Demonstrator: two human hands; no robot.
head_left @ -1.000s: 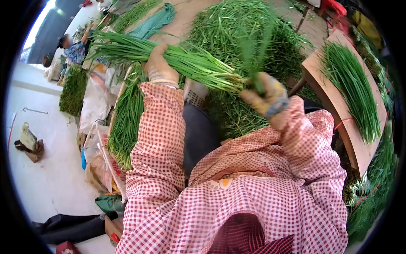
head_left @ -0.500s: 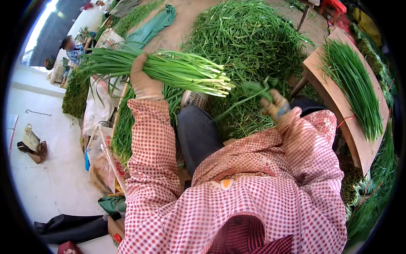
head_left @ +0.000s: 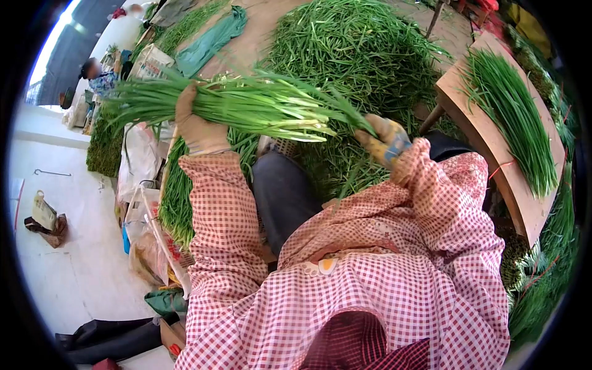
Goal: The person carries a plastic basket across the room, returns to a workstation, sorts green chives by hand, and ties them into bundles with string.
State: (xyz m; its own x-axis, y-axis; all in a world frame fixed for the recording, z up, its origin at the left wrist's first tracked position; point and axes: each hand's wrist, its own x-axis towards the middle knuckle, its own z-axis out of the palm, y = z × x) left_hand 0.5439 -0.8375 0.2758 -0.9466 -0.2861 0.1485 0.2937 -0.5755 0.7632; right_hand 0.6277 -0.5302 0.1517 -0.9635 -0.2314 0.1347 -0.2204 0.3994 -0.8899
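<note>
Head view: the left hand is wrapped around a bunch of greens, held sideways with pale ends to the right. The right hand pinches a few leaves by those ends. Beyond lies a pile of greens; at right, a curved surface carries a neat bundle.

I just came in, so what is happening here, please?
In the left hand, a person holds a thick bunch of what look like garlic chives, its pale ends pointing toward the right hand, which pinches a few green leaves. Ahead lies a tangled heap of greens; a neat bundle rests on the wooden bench at right.
</note>
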